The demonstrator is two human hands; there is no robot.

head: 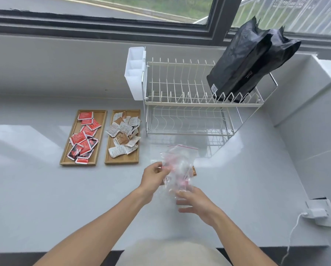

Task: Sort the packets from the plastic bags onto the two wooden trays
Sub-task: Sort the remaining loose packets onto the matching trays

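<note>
Left hand [154, 176] pinches the clear plastic bag [177, 166] by its edge. Right hand [196, 203], fingers loosely spread, touches its lower end. Both wooden trays [101, 120] hold packets.

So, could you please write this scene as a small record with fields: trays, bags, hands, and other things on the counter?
left tray: holds red packets
right tray: holds white and brown packets
plastic bags: clear, crumpled, between the two hands, in front of the rack
left hand: grips the bags at their left edge
right hand: fingers fairly straight, at the bags' near end
packets left in bags: a brown one shows at the right edge
dish rack: behind the bags, carries two black pouches
</note>
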